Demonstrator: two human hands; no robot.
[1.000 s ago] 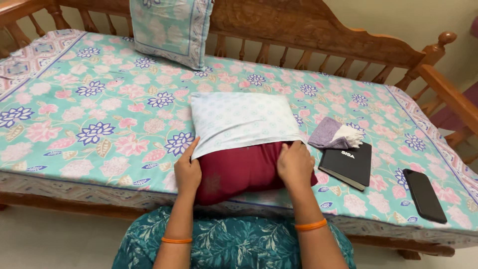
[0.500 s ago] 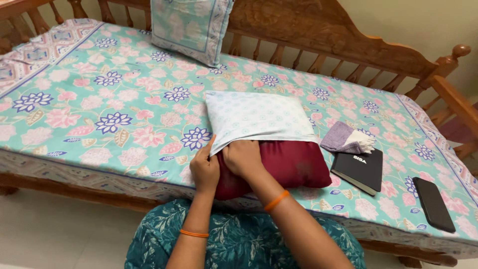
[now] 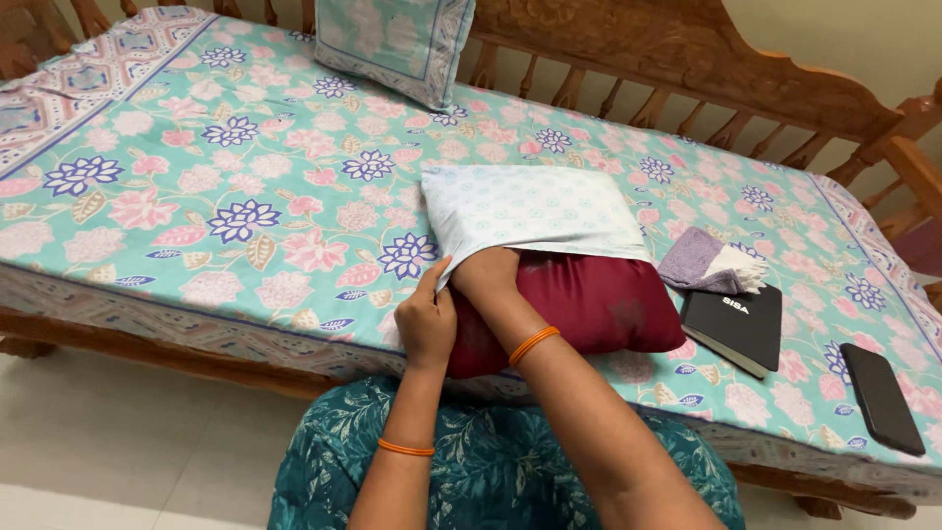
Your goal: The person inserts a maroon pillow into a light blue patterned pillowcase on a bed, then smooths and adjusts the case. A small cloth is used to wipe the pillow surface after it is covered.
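Observation:
A dark red pillow (image 3: pixel 599 304) lies near the front edge of the bed, its far half inside a pale patterned pillowcase (image 3: pixel 530 211). My left hand (image 3: pixel 424 319) pinches the near left edge of the pillowcase opening. My right hand (image 3: pixel 486 270) reaches across and goes under the pillowcase edge onto the pillow; its fingers are hidden inside. Both wrists wear orange bangles.
A floral bedsheet (image 3: pixel 196 186) covers the wooden daybed with a carved backrest (image 3: pixel 706 59). A patterned cushion (image 3: pixel 392 39) leans at the back. A folded purple cloth (image 3: pixel 702 265), a black book (image 3: pixel 741 324) and a black phone (image 3: pixel 881 397) lie to the right.
My right hand has moved from the pillow's right side to the left corner and slid under the pillowcase. The left hand has shifted up to grip the pillowcase edge.

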